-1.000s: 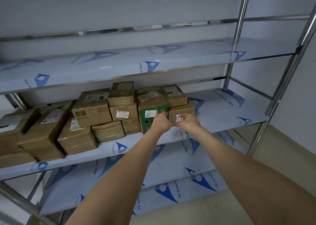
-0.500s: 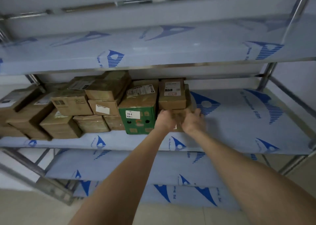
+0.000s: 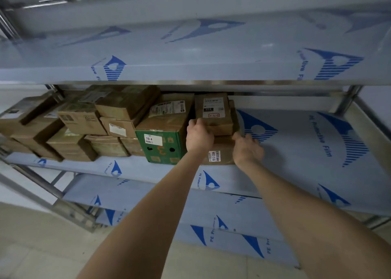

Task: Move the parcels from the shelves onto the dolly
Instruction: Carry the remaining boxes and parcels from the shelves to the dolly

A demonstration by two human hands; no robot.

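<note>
Two small brown parcels are stacked on the middle shelf point(image 3: 296, 151), just right of a green box point(image 3: 160, 146). The upper parcel point(image 3: 213, 111) carries a white label on top, and the lower parcel point(image 3: 221, 157) has a label on its front. My left hand point(image 3: 200, 138) grips the upper parcel's left edge, its fingers tucked into the gap beside the green box. My right hand point(image 3: 248, 149) curls round the lower parcel's right side. The dolly is out of view.
Several more brown parcels point(image 3: 80, 128) fill the left half of the same shelf, piled two high. The upper shelf point(image 3: 190, 67) hangs low over the stack. Steel posts point(image 3: 347, 98) stand at the right, and lower shelves and floor lie below.
The camera has come closer and dipped under the upper shelf. My hands have spread from the lower parcel's front to either side of the two-parcel stack, the left one rising to the upper parcel.
</note>
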